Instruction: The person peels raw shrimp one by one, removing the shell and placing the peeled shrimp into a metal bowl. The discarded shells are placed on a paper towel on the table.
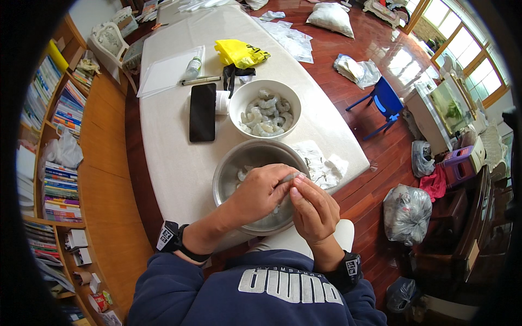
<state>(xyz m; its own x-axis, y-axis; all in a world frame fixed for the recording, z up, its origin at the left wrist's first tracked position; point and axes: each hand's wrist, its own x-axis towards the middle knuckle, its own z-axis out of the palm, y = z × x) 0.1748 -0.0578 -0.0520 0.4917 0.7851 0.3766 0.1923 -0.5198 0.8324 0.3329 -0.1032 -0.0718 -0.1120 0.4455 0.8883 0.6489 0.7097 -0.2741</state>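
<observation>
Above a stainless steel bowl (229, 163), my left hand (259, 191) holds a peeled raw shrimp (290, 177) between thumb and forefinger. The fingertips of my right hand (317, 210) pinch together at the shrimp's near end; whether they also hold something small is hidden. A few shrimp (243, 172) lie in the steel bowl, partly covered by my hands. Just beyond it, a white bowl (235, 106) contains many peeled grey shrimp (267, 114). To the right of the steel bowl, a crumpled paper towel (336, 165) carries thin dark strands.
Left of the white bowl lie a black smartphone (202, 113) and a white roll (222, 102). Farther back are pens (200, 80), a bottle (193, 68), paper sheets (163, 75) and a yellow plastic bag (240, 53). A blue chair (383, 102) stands right of the table (171, 171).
</observation>
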